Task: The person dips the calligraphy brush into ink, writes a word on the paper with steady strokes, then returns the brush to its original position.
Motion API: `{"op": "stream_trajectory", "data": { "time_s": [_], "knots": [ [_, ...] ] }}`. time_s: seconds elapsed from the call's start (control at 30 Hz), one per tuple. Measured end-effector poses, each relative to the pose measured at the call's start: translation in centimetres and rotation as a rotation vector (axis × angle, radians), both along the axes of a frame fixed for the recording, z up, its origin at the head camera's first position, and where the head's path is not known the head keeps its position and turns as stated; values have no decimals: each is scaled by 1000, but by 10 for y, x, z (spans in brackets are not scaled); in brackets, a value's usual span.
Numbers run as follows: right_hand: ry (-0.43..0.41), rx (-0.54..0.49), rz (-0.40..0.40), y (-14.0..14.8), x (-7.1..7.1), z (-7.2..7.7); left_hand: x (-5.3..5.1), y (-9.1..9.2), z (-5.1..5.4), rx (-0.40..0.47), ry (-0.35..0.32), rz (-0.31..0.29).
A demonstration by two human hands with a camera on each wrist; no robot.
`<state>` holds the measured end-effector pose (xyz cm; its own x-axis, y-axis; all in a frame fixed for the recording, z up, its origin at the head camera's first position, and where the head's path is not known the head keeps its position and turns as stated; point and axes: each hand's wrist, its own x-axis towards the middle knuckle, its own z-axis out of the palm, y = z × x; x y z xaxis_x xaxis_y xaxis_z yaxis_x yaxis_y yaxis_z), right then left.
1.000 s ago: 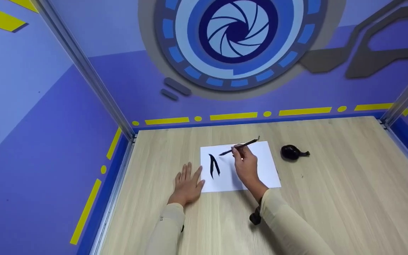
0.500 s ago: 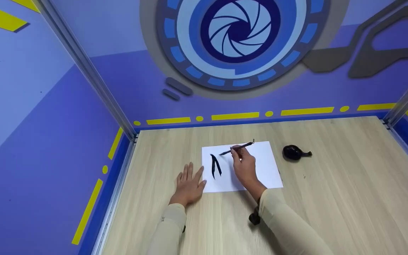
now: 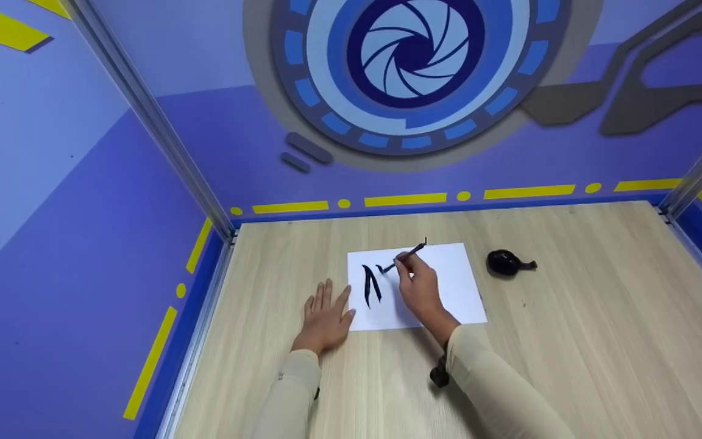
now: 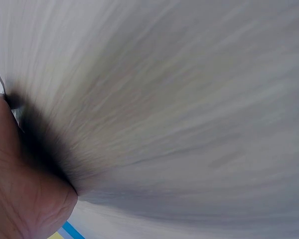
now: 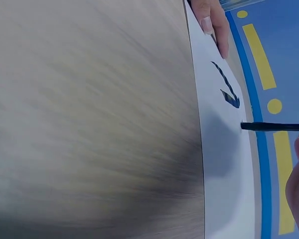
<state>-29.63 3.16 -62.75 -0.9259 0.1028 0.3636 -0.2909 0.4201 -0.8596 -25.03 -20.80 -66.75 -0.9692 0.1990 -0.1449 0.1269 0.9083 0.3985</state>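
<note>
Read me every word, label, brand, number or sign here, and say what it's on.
No readable words, labels, brands or numbers.
White paper: black strokes like an upside-down V, plus a short one at the ink brush tip; no certain character.
Left sleeve: tiny mark, too small to read.
Back wall: aperture-like emblem, no lettering.

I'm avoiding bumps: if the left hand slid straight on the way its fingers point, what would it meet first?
The left hand borders the white paper on its thumb side; straight ahead across the wooden tabletop, it would probably meet the back wall first, though depth is hard to judge.
</note>
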Motion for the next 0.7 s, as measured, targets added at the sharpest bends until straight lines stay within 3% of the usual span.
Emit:
{"op": "stream_trajectory", "data": {
  "time_s": [0.1, 0.3, 0.7],
  "knots": [
    [18, 20, 2, 1, 1, 2, 1, 1, 3, 3, 1, -3],
    [36, 45, 22, 3, 3, 6, -1, 0, -5, -20, 13, 3],
    [1, 11, 47, 5, 10, 13, -4, -1, -10, -30, 12, 7]
  ]
}}
